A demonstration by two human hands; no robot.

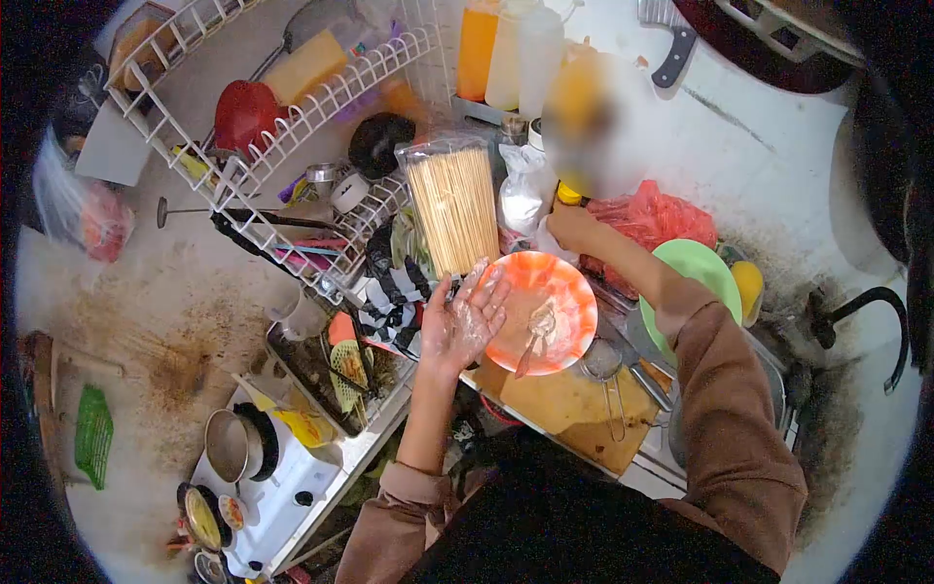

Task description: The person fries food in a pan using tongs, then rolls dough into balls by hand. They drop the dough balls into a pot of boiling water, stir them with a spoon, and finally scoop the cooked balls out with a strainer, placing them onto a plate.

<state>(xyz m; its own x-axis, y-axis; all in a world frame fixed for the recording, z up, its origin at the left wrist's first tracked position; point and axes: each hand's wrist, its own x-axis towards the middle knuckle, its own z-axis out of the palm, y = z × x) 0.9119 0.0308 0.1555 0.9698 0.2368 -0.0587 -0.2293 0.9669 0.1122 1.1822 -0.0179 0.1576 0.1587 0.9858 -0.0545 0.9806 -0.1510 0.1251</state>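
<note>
My left hand is held palm up, fingers stretched out, with whitish paste or flour on palm and fingers. It is beside an orange-and-white bowl, which holds a spoon and some whitish residue. My right hand reaches past the bowl to the back of the counter, close to a clear plastic bag of white powder. Its fingers are mostly hidden, so whether it grips anything does not show. Behind the left hand stands a clear pack of wooden skewers.
A red plastic bag and a green bowl lie around my right forearm. A small strainer and a knife are by the wooden board. A white dish rack and a stove stand left.
</note>
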